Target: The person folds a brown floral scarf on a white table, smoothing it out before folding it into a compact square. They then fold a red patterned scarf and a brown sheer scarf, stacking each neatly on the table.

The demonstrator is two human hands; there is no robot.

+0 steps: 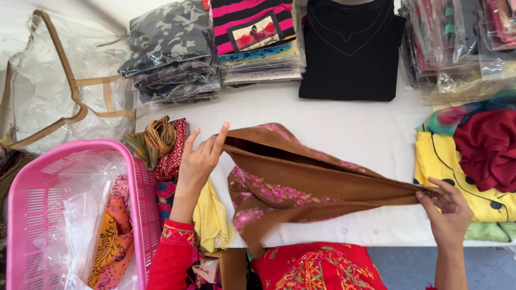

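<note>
Brown embroidered cloth (301, 180) stretches left-right; left hand (198, 161) fingers and right hand (449, 209) fingers pinch its ends

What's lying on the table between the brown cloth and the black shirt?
Nothing: in the head view, only bare white table runs between the brown cloth and the black shirt.

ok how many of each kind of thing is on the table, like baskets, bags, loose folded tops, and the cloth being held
pink plastic basket: 1
clear zip bag with tan trim: 1
black folded top: 1
yellow folded top: 1
brown embroidered cloth, held between left hand and right hand: 1
Total: 5
</note>
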